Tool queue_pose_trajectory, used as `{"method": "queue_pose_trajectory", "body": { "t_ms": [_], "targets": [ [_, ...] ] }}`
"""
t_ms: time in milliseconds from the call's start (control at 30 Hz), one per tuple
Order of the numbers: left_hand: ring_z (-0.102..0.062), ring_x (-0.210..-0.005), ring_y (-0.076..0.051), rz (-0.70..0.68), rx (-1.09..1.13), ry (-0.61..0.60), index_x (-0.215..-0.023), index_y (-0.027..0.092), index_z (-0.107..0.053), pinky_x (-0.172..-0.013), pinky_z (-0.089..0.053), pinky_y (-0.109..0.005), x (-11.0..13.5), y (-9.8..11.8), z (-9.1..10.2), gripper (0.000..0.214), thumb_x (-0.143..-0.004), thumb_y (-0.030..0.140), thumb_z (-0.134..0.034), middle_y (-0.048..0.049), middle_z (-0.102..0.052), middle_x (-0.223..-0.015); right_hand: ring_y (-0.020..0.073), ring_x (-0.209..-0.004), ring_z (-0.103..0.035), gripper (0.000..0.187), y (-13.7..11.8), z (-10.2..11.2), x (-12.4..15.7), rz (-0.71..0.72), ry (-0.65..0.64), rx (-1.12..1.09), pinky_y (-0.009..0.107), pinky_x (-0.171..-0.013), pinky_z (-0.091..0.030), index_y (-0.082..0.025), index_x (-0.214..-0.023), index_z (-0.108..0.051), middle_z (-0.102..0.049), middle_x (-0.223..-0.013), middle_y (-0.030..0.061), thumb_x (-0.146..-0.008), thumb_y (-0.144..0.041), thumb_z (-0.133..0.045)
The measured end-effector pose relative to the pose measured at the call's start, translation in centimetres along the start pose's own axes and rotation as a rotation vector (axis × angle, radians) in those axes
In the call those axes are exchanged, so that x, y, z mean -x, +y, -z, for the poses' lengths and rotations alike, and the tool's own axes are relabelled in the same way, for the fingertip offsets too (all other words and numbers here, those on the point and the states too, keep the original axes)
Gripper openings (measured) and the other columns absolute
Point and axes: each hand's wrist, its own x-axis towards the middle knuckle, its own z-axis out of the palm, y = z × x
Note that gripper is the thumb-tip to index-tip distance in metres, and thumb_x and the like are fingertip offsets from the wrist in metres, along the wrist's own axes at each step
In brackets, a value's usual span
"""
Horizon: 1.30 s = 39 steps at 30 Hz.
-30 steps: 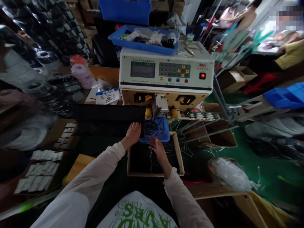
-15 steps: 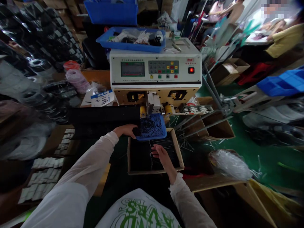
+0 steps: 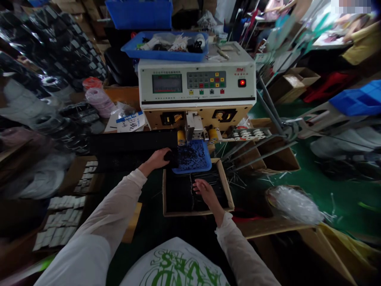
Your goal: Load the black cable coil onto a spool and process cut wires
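The machine casing (image 3: 175, 65) at the top centre is smooth painted metal, pale and matt, and its keypad (image 3: 206, 79) has a slight plastic sheen. Below it, the blue plastic tray (image 3: 190, 171) has a smooth, faintly glossy rim. The black strip (image 3: 131, 145) to its left looks matt and slightly rough, perhaps cloth or foam. The shallow box (image 3: 195, 213) has a pale, dull edge of cardboard or thin wood; which one is hard to tell. The white sleeves (image 3: 116, 206) are thin, softly creased cloth. At the right, the green floor (image 3: 336, 198) has a glossy painted finish, and the clear plastic bag (image 3: 293, 206) is crinkled and shiny.
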Motion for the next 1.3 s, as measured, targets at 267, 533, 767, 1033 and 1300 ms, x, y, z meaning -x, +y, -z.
{"method": "queue_pose_trajectory", "body": {
  "t_ms": [267,533,767,1033,1300],
  "targets": [
    [-0.065,-0.092,-0.021,-0.028,0.105,0.256,-0.108,0.015,-0.059,-0.086,-0.049,-0.033,0.8,-0.7,0.2,0.037,-0.071,0.020,-0.062,-0.0080,-0.068,-0.100,0.0126,-0.065,-0.062,0.025,-2.9,-2.3,-3.8,0.089,-0.032,0.156,0.024,-0.055,-0.049,-0.019,-0.094,-0.064,-0.069,-0.084,0.0032,-0.076,-0.034,-0.059],
    [-0.063,-0.084,-0.017,-0.007,0.298,0.457,-0.099,0.015,-0.060,-0.081,-0.049,-0.030,0.6,-0.6,0.1,0.031,-0.069,0.020,-0.065,-0.0045,-0.066,-0.090,0.0168,-0.077,-0.065,0.025,-0.4,-10.1,-4.0,-0.070,-0.199,0.211,0.023,-0.052,-0.051,-0.019,-0.096,-0.066,-0.069,-0.097,0.0060,-0.071,-0.020,-0.065],
    [-0.061,-0.083,-0.016,0.137,0.764,0.717,-0.090,0.018,-0.060,-0.085,-0.048,-0.033,2.7,-0.7,1.3,0.033,-0.061,0.020,-0.076,-0.0016,-0.063,-0.085,0.0121,-0.072,-0.064,0.021,2.3,-7.2,-3.3,-0.181,-0.217,0.229,0.021,-0.056,-0.050,-0.018,-0.097,-0.064,-0.069,-0.094,0.0046,-0.078,-0.025,-0.060],
    [-0.060,-0.077,-0.011,0.223,1.707,1.050,-0.091,0.021,-0.061,-0.077,-0.050,-0.025,14.7,0.8,2.6,0.028,-0.067,0.015,-0.074,0.0010,-0.060,-0.084,0.0165,-0.073,-0.065,0.033,6.2,-1.4,1.0,-0.308,-0.238,0.353,0.028,-0.061,-0.053,-0.018,-0.096,-0.064,-0.070,-0.094,0.0087,-0.072,-0.041,-0.065],
    [-0.058,-0.077,-0.006,0.333,2.107,1.547,-0.093,0.017,-0.059,-0.077,-0.051,-0.019,28.1,3.0,-5.8,0.024,-0.071,0.010,-0.066,0.0011,-0.058,-0.085,0.0186,-0.079,-0.067,0.042,8.4,-3.3,3.7,-0.403,-0.517,0.534,0.030,-0.065,-0.052,-0.018,-0.101,-0.064,-0.071,-0.098,0.0092,-0.071,-0.047,-0.068]
  ]
}}
